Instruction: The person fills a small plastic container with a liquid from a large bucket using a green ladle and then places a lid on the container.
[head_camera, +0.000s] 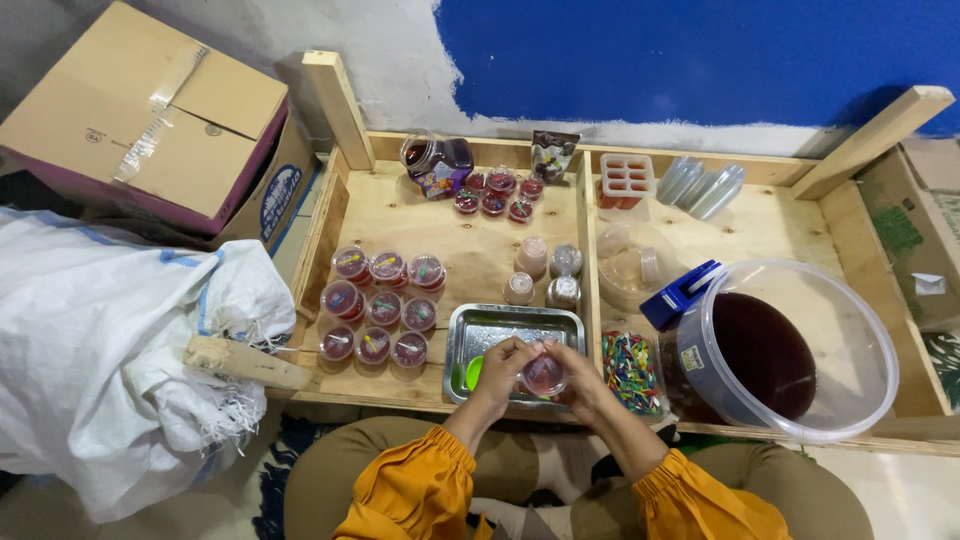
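Both hands, left hand (503, 362) and right hand (580, 375), grasp one small jelly cup (544, 374) with their fingers above the steel tray (515, 322). Left of the tray, nine closed cups (383, 308) look finished; right of it, the bucket (790, 350) seems far from empty.

I see both hands (540, 372) on a cup (544, 374) over the tray (470, 330); filled cups (380, 305) left, bucket (790, 350) right, jar (436, 162) behind
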